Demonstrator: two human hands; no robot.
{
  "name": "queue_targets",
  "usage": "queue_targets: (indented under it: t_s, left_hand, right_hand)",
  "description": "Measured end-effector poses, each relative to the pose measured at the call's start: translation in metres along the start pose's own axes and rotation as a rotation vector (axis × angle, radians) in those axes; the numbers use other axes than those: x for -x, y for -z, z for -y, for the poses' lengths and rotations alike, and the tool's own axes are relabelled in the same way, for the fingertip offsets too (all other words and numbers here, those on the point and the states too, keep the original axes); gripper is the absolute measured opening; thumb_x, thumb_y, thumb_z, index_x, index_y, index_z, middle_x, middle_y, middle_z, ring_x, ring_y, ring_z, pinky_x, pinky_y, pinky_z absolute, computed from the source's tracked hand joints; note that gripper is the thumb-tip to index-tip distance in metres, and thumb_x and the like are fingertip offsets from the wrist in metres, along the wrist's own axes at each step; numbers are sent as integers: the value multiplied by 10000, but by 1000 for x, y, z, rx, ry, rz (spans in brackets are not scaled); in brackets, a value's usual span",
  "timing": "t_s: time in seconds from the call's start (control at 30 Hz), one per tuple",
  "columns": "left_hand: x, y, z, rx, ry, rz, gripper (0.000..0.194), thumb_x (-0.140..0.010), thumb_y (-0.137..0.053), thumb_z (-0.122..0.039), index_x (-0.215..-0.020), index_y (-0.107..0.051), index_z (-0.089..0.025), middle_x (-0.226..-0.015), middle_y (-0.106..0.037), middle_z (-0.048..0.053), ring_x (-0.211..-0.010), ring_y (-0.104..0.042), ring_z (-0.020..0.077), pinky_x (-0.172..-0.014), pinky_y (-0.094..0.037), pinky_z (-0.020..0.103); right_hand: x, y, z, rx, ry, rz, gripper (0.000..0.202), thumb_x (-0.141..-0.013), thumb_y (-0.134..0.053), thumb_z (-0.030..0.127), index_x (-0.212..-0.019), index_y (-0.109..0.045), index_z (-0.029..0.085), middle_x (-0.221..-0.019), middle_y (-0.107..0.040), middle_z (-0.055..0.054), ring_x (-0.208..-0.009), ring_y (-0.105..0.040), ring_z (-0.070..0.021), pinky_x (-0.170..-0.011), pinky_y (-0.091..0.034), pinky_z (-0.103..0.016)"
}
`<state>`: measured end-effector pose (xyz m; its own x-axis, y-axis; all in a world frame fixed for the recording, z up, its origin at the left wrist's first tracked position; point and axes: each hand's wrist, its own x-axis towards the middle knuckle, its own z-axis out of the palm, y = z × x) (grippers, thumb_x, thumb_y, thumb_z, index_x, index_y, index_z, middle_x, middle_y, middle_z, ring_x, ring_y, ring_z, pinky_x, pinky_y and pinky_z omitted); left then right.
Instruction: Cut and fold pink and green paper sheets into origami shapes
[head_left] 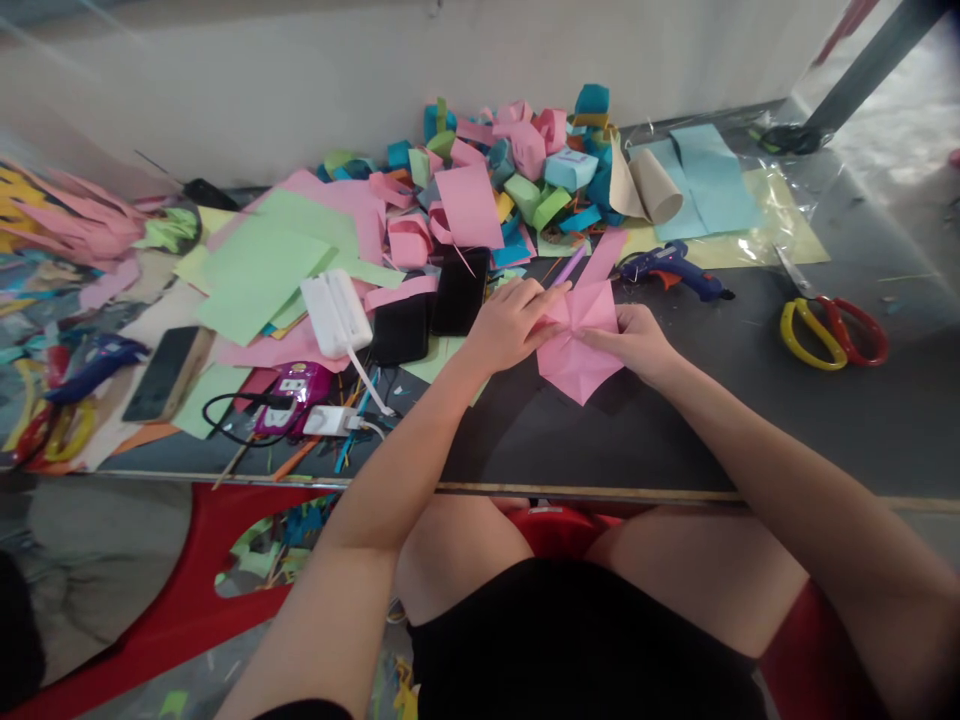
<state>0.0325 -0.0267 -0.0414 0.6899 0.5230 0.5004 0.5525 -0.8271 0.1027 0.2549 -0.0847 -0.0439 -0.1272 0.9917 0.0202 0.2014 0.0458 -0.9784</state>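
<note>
Nearest the body, the pink creased paper (pixel 582 362) lies over the dark table (pixel 570 445), its lower point toward the table's front edge. Fingers of the left hand (pixel 517 320) press its upper left part; those of the right hand (pixel 637 343) pinch or press its right side, the exact grip being unclear. Right of the right fingers, well apart, scissors (pixel 829 325) with one yellow and one red handle lie open. Just beyond those fingers rests a blue glue gun (pixel 675 270). Farther, beyond both hands' fingers, is a heap of folded coloured paper pieces (pixel 525 160).
</note>
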Motion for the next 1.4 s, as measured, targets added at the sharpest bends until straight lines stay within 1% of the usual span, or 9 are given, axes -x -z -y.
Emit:
queue_targets:
  t_s: [0.3,0.43,0.53,0.67,0.93,1.03,1.13,1.27,1.4]
  left_hand:
    - [0,-2,1,44,118,-207,642,-1044,-282,-628,-944,-737,-186,-722,-599,47,-781,-592,193,-769,-434,333]
    - [-4,-2,-8,351,333,-337,645,-1031,-323,-646,-578,-447,-204,-553,-374,-17,-567,-417,136,-586,-335,299]
    - [-7,-4,-11,625,503,-354,649,-980,-410,-698,-570,-248,-221,-543,-224,-45,-510,-271,111,-512,-240,299]
    - [-8,-7,-13,693,576,-357,660,-941,-471,-718,-574,-231,-225,-551,-204,-46,-523,-244,109,-507,-214,309]
    - [-2,-9,-12,447,531,-353,605,-1002,-386,-665,-611,-472,-211,-531,-381,-25,-532,-398,119,-531,-334,286]
    - [0,-10,-9,331,485,-328,494,-1039,-351,-599,-1075,-656,-212,-840,-669,56,-770,-610,174,-686,-480,305]
    - [2,-7,-7,139,357,-217,487,-1021,-450,-554,-1375,-542,-234,-1268,-639,165,-1198,-601,293,-947,-497,425]
    - [3,-11,-17,79,105,-83,324,-1037,-466,-374,-1290,-595,-218,-1240,-645,151,-1265,-587,313,-1070,-449,482]
    - [4,-22,-30,213,-64,3,253,-1034,-371,-171,-1105,-614,-177,-1070,-689,115,-1059,-659,220,-940,-535,392]
  right_hand:
    - [1,-1,6,-39,-52,-26,449,-614,-875,584,-661,-694,175,-611,-618,-6,-579,-552,-141,-493,-408,-265]
    - [1,-1,5,-36,-68,-27,445,-607,-884,572,-673,-708,169,-618,-630,-13,-577,-559,-144,-477,-407,-259]
    - [1,-2,8,-79,-103,-1,444,-607,-892,559,-721,-734,159,-684,-683,-39,-603,-595,-155,-487,-436,-262]
    - [0,-2,12,-128,-159,16,462,-568,-918,551,-746,-754,157,-746,-730,-58,-629,-634,-163,-525,-494,-271]
    - [1,-3,12,-169,-143,-14,514,-630,-841,663,-660,-675,178,-621,-634,-16,-550,-546,-125,-476,-407,-254]
    - [1,-1,10,-40,-116,-31,513,-654,-832,634,-588,-590,186,-554,-534,14,-516,-450,-100,-456,-313,-247]
    - [-1,1,7,127,-73,-8,484,-741,-759,616,-600,-563,196,-563,-503,16,-534,-433,-111,-483,-297,-266]
    - [-7,4,4,565,109,40,488,-801,-730,495,-524,-448,208,-524,-425,25,-543,-409,-118,-547,-283,-293]
    - [-12,13,-1,776,269,176,205,-810,-730,402,-778,-668,209,-750,-686,-28,-713,-626,-203,-684,-415,-313]
